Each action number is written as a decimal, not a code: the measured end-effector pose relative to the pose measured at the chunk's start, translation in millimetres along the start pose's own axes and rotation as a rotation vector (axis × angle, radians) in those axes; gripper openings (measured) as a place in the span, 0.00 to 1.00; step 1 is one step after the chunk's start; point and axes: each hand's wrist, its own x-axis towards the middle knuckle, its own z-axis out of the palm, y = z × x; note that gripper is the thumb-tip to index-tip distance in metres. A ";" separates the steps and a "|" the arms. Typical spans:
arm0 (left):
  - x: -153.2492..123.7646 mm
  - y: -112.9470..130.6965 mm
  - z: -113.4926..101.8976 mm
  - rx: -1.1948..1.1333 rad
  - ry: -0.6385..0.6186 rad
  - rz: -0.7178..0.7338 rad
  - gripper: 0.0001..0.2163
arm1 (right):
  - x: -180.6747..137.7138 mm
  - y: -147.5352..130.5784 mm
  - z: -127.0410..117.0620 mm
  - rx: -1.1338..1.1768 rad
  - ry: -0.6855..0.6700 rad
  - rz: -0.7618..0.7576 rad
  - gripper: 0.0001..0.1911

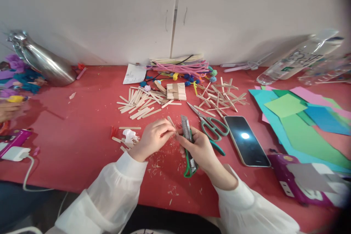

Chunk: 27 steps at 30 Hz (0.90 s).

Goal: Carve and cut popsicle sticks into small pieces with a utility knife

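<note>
Between the fingertips of my left hand (157, 134) a slim wooden craft stick (172, 123) is pinched, its far end pointing up and away. My right hand (199, 149) is closed around a green utility knife (189, 155) with its grey blade end (185, 126) pointing away from me. The right thumb and fingertips meet the near end of the stick. Wood shavings (156, 168) are scattered on the red table (90, 146) under both hands. Green-handled scissors (214, 126) lie just beyond my right hand.
Loose craft sticks (139, 102) and a bundled stack (176, 91) lie ahead, beside joined stick pieces (222, 97) and pipe cleaners (181, 67). A phone (246, 140), coloured paper (298, 128) and water bottle (296, 60) are right. A steel jug (45, 60) and another person's hand (9, 111) are left.
</note>
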 end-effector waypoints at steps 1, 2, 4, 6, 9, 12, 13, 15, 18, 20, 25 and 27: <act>0.4 -0.3 -0.8 0.001 -0.016 0.003 0.05 | 0.1 -0.1 -0.3 -0.001 -0.005 0.006 0.13; 0.5 -0.7 -1.5 0.006 -0.035 0.005 0.05 | 0.1 -0.3 -0.6 -0.001 -0.009 0.015 0.14; 0.2 -1.3 -2.5 0.031 -0.083 -0.002 0.06 | 0.2 -0.4 -1.4 -0.002 -0.022 0.038 0.14; -0.5 -1.7 -3.2 0.061 -0.138 -0.017 0.06 | 0.5 0.0 -2.5 -0.014 -0.038 0.048 0.14; -1.0 -0.9 -3.6 0.088 -0.197 -0.055 0.06 | 1.4 0.4 -3.5 -0.038 -0.056 0.046 0.14; -0.6 2.1 -3.5 0.061 -0.160 -0.153 0.06 | 1.6 -0.9 -2.8 -0.049 -0.018 0.032 0.14; -0.4 3.3 -3.2 0.028 -0.128 -0.209 0.07 | 1.3 -1.4 -2.3 -0.064 0.012 0.016 0.14; -0.3 5.3 -2.0 -0.090 -0.065 -0.343 0.10 | 0.2 -1.8 -1.3 -0.141 0.084 -0.043 0.13; -0.9 5.9 0.8 -0.333 -0.017 -0.496 0.12 | -1.7 0.5 -0.1 -0.358 0.149 -0.188 0.09; -1.4 4.4 2.2 -0.436 0.004 -0.531 0.13 | -2.5 2.9 -0.2 -0.499 0.146 -0.287 0.06; -2.0 -1.8 -1.3 -0.380 0.031 -0.503 0.16 | -2.6 3.9 -5.4 -0.661 0.095 -0.425 0.08; -1.5 -3.4 -4.2 -0.255 0.008 -0.487 0.15 | -2.4 3.7 -8.6 -0.740 0.068 -0.467 0.09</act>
